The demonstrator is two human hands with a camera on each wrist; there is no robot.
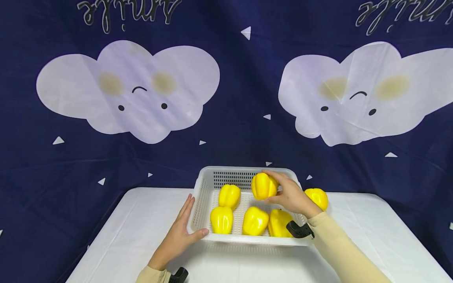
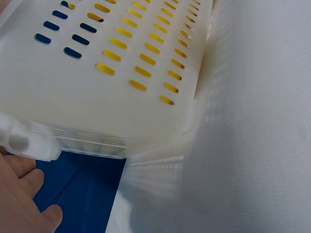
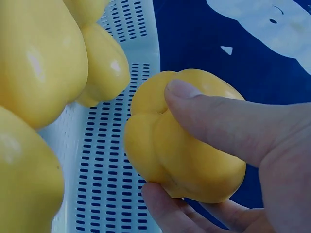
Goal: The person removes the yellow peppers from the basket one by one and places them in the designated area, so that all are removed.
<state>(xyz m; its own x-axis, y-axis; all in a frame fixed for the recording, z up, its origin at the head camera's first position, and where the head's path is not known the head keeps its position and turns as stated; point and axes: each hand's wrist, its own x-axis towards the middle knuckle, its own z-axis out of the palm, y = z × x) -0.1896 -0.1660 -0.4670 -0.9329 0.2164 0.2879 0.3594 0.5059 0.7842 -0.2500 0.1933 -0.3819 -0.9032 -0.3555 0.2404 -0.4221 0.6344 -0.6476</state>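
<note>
My right hand [image 1: 291, 196] grips a yellow bell pepper [image 1: 264, 186] over the back right part of a white plastic basket [image 1: 255, 240]. In the right wrist view, the thumb lies across the held pepper [image 3: 189, 141] and the fingers curl under it. My left hand [image 1: 180, 234] rests against the basket's left end, its fingers straight along the side and the thumb at the front corner. Several more yellow bell peppers sit in the basket, among them one at the front left [image 1: 221, 220] and one at the front middle [image 1: 255, 221]. The left wrist view shows the basket's slotted wall [image 2: 97, 92] close up.
Another yellow bell pepper [image 1: 317, 198] lies on the white table [image 1: 357, 224], right of the basket and behind the right wrist. A dark blue curtain [image 1: 244, 98] with printed clouds hangs directly behind the table's far edge.
</note>
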